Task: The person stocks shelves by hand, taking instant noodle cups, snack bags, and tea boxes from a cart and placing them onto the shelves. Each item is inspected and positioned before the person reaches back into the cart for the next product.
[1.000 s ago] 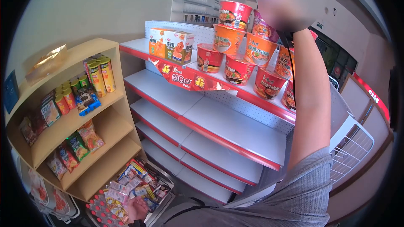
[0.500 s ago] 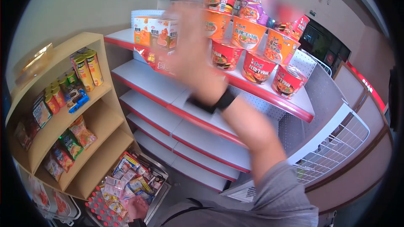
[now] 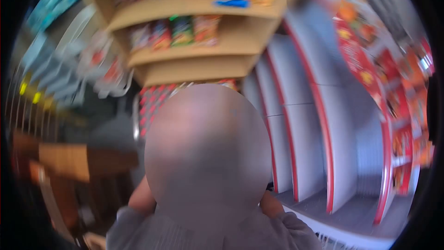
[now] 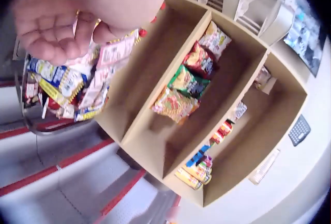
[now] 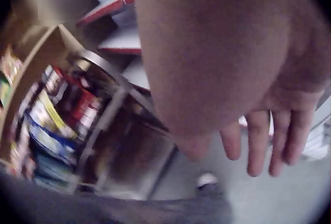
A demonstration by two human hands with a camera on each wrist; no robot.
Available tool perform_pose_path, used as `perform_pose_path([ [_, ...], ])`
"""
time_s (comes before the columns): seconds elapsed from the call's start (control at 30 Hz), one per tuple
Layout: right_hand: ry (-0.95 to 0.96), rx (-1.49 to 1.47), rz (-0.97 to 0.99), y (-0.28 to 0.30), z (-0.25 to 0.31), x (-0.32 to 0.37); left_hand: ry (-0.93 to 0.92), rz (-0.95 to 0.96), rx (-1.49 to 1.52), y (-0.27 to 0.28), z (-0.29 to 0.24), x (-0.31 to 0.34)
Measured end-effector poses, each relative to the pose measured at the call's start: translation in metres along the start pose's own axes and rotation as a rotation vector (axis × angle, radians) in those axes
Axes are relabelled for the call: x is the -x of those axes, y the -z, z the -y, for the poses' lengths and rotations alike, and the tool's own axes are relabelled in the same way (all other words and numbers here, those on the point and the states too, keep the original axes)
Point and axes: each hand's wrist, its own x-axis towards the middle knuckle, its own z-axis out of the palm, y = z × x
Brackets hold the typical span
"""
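Note:
In the left wrist view my left hand [image 4: 88,14] hangs over a metal-rimmed cart piled with snack packets [image 4: 62,84], its fingers loosely bent with nothing seen in them. My right hand [image 5: 258,94] shows in the right wrist view with fingers spread and hanging over the grey floor, holding nothing, to the right of the cart's metal rail [image 5: 106,61] and its packets [image 5: 49,125]. A blurred patch covers the middle of the head view, where both forearms run in, so neither hand shows there.
A wooden shelf [image 3: 194,60] with snack bags and cans stands ahead. White shelves with red edges [image 3: 328,143] rise at the right, with noodle tubs [image 3: 402,143] on top. Brown wooden furniture [image 3: 64,162] and white baskets [image 3: 108,65] are at the left.
The head view has swung down and left, bringing the wooden shelf to the front. My right arm has dropped from beside the noodle tubs to low in front of me.

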Motion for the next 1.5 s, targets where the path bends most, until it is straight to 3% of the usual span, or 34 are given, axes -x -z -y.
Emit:
perform_pose_path([
  [0.03, 0.183, 0.454, -0.052, 0.004, -0.014, 0.012, -0.08, 0.157, -0.055, 0.028, 0.003, -0.008],
  [0.07, 0.4, 0.874, -0.109, 0.006, -0.021, 0.024, -0.089, -0.014, -0.065, 0.02, 0.003, 0.008],
  [0.1, 0.407, 0.906, -0.064, 0.007, -0.038, 0.013, -0.09, -0.077, -0.017, -0.001, 0.006, 0.033],
  [0.17, 0.219, 0.071, -0.104, 0.004, -0.072, -0.02, -0.119, -0.086, -0.002, 0.001, 0.01, 0.036],
  [0.2, 0.218, 0.077, -0.102, 0.0, -0.055, -0.006, -0.127, -0.101, -0.01, 0.001, 0.013, 0.034],
  [0.27, 0.028, -0.131, -0.057, -0.009, 0.009, 0.031, -0.112, -0.083, -0.002, 0.002, 0.019, 0.022],
  [0.33, 0.524, 0.928, -0.053, -0.003, 0.034, 0.016, -0.088, -0.078, 0.013, 0.003, 0.028, 0.019],
  [0.4, 0.276, 0.432, -0.038, -0.009, 0.063, -0.015, -0.073, -0.028, -0.012, -0.006, 0.031, 0.019],
  [0.43, 0.281, 0.432, -0.044, -0.007, 0.09, -0.022, -0.08, -0.031, -0.034, -0.011, 0.032, 0.021],
  [0.53, 0.472, 0.272, -0.138, -0.014, 0.2, 0.015, -0.114, -0.041, -0.066, -0.014, 0.032, 0.029],
  [0.67, 0.585, 0.187, -0.232, -0.028, 0.28, 0.024, -0.096, -0.044, -0.037, 0.012, 0.03, 0.034],
  [0.73, 0.632, 0.211, -0.262, -0.034, 0.296, 0.031, -0.102, -0.114, 0.002, 0.025, 0.027, 0.035],
  [0.8, 0.603, -0.073, -0.119, -0.044, 0.308, 0.035, -0.077, -0.126, 0.015, 0.04, 0.019, 0.03],
  [0.9, 0.516, -0.143, -0.02, -0.056, 0.314, 0.05, -0.022, -0.146, 0.094, 0.049, 0.002, 0.02],
  [1.03, 0.42, -0.276, 0.016, -0.071, 0.335, 0.073, 0.005, -0.04, 0.04, 0.03, -0.03, 0.004],
  [1.13, 0.548, -0.252, 0.078, -0.084, 0.384, 0.084, -0.007, -0.016, -0.004, 0.013, -0.063, -0.001],
  [1.2, 0.652, -0.391, 0.111, -0.096, 0.432, 0.099, 0.015, 0.036, -0.023, 0.014, -0.085, -0.008],
  [1.33, 0.693, -0.597, 0.124, -0.113, 0.507, 0.101, -0.016, 0.038, -0.046, 0.016, -0.119, -0.005],
  [1.4, 0.674, -0.798, 0.124, -0.12, 0.529, 0.095, -0.021, 0.025, -0.026, 0.022, -0.13, -0.002],
  [1.5, 0.662, -0.852, 0.171, -0.127, 0.543, 0.076, -0.033, 0.037, 0.044, 0.044, -0.145, 0.002],
])
